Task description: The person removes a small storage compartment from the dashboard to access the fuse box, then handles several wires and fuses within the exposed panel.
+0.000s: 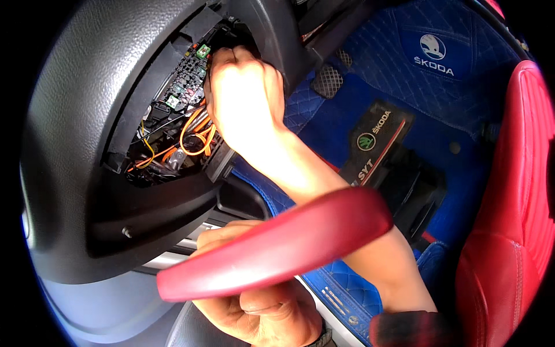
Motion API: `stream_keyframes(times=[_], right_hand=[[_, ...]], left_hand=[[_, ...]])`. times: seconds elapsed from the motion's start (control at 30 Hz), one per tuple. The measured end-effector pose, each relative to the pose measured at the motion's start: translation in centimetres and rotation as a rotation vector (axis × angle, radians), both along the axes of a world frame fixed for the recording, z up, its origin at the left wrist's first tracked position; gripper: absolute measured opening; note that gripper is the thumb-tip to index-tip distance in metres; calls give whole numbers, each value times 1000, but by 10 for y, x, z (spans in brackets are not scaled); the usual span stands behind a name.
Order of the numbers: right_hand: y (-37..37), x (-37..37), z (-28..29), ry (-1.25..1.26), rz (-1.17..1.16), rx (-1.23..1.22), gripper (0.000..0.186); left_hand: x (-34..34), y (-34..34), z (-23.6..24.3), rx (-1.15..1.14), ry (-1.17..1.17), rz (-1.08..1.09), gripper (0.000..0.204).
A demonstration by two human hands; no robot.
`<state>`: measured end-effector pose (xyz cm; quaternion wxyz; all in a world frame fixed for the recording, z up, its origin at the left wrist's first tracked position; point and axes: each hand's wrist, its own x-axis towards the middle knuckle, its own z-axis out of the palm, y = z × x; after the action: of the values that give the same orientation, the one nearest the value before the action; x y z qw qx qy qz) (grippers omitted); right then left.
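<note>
My right hand [245, 95] reaches into an opened fuse box [188, 87] in the end of the dashboard. Its fingers are curled and their tips are hidden, so whatever they grip does not show. Orange cable loops [196, 139] and a thin yellow wire [148, 151] hang just below it. In front of my right forearm, close to the view, lies a smooth, curved red piece [277, 248], narrower at its left end; its kind is unclear. My left hand [272, 315] wraps round this piece from beneath, with the thumb below and fingers behind.
The black dashboard [75, 144] curves round the opening. Beyond it are a metal pedal [328, 81] and blue quilted floor mats [312, 113] with a black panel [376, 139]. A red seat [509, 231] stands at the right. A small bolt [127, 232] sticks out below the fuse box.
</note>
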<state>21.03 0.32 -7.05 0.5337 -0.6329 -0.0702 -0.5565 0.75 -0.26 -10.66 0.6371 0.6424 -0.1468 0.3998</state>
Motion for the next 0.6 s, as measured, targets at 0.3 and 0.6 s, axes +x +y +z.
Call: stream_keyframes(times=[0.3,0.6], right_hand=[[10,-7,13,22,28,-30,15],[7,-6,5,10,45,46,12]], left_hand=[[-1,-27,18,-11,24,337,58],[10,-34,27,141,-22,372,57]])
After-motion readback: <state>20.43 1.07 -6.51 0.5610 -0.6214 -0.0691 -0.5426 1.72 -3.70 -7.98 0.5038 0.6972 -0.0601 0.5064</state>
